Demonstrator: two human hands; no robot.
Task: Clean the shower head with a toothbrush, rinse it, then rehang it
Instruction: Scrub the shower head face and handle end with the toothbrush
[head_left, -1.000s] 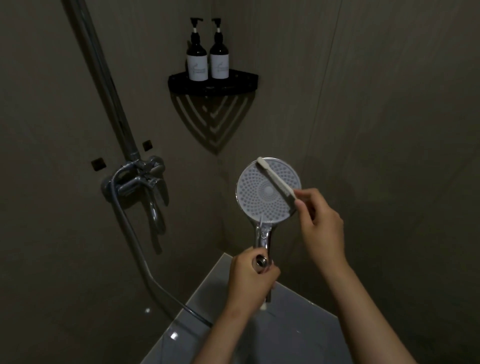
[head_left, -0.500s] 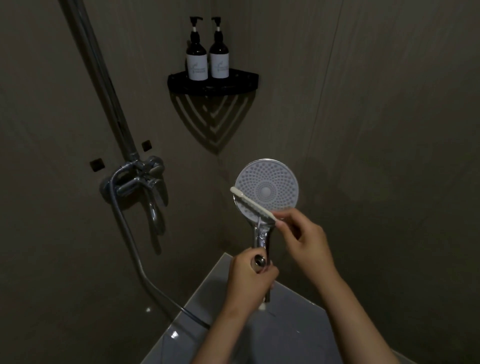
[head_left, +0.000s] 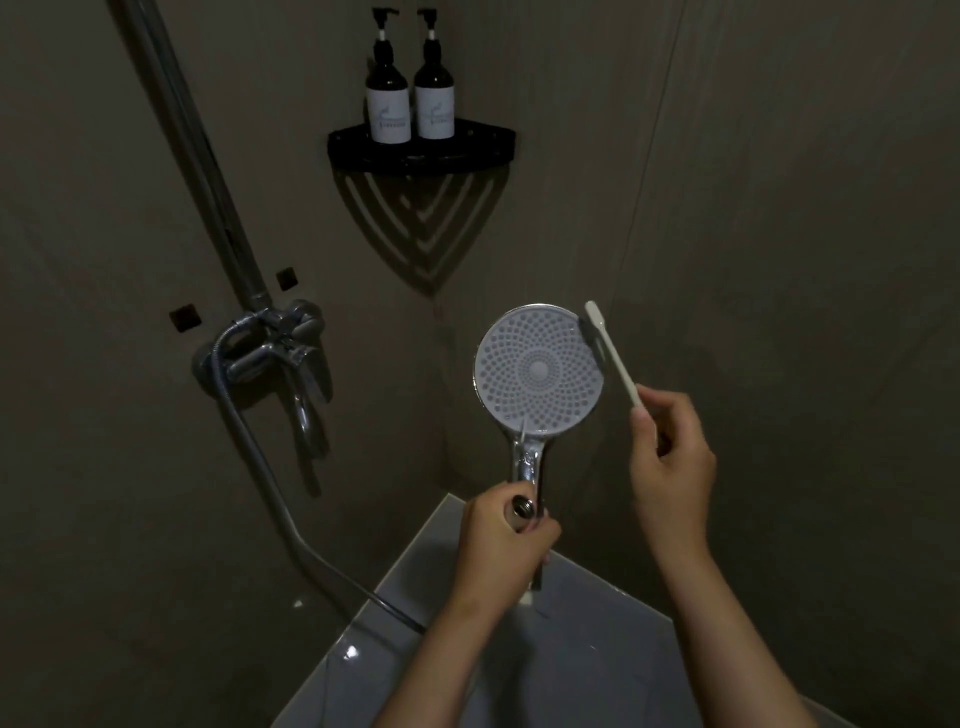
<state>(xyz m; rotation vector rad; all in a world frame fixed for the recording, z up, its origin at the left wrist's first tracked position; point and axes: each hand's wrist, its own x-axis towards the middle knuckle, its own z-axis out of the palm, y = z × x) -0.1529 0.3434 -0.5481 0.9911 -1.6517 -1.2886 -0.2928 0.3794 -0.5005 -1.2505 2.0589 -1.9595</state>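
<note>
**Head view: toothbrush (head_left: 613, 356) back at the top-right rim of the shower head (head_left: 537, 370)**

Half a second ago the brush lay low across the round face, near the neck, and a second ago it crossed the upper right. Now its bristles sit against the upper-right edge. The white handle slants down to the right hand (head_left: 670, 457), whose thumb and fingertips pinch its end. The left hand (head_left: 506, 540) has not shifted. Its fingers are wrapped round the bottom of the chrome handle, holding the face up toward the camera, in front of the wall corner and above a grey ledge (head_left: 597, 654).

That sweep down and back up reads as scrubbing strokes working round the face, so the job looks to be in its first step. Rinsing and rehanging are not yet begun (no water shows at the nozzles).

A hose (head_left: 270, 488) runs from the tap (head_left: 275, 343) on the left wall down toward the ledge, where the left forearm hides its end. A rail (head_left: 197, 156) climbs from the tap out of the top of the view, and no bracket for the shower head is visible. A black corner shelf (head_left: 467, 148) with two pump bottles (head_left: 387, 104) sits well above the hands.

Nothing lies between brush and face. The likelier snags are the dim light, which makes the state of the nozzles hard to judge, and two busy hands — one must come free to reach the tap.
</note>
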